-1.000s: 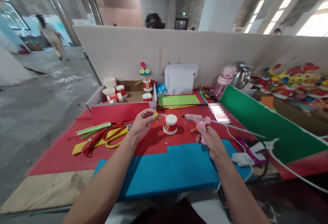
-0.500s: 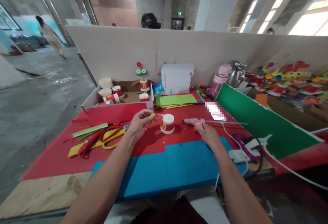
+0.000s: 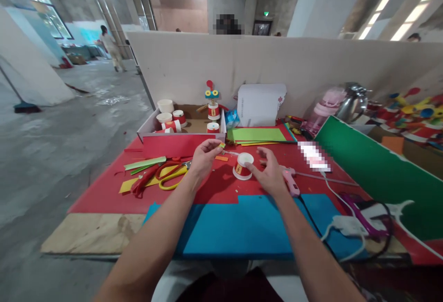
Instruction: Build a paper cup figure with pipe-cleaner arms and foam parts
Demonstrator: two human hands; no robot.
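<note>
My left hand (image 3: 205, 156) pinches a small folded paper piece (image 3: 222, 145), yellow-green on top, between thumb and fingertips. An upside-down paper cup (image 3: 243, 167) with a red and gold band stands on the red sheet between my hands. At its right side my right hand (image 3: 270, 170) is open, fingers apart, its thumb overlapping the cup's edge; whether it touches I cannot tell. Beyond that hand lies a pink glue gun (image 3: 291, 183), partly hidden behind it. An orange paper strip (image 3: 221, 158) lies left of the cup.
Scissors (image 3: 171, 177) and paper strips lie at the left. Behind stands a box (image 3: 183, 137) with cups and a finished cup figure (image 3: 212, 103). Green paper sheets (image 3: 259, 134) lie at centre back. A green-sided box (image 3: 363, 168), a phone (image 3: 313, 155) and cables occupy the right.
My right hand has let go of the glue gun and moved left to the cup. My left hand still holds the folded paper. The view has swung left.
</note>
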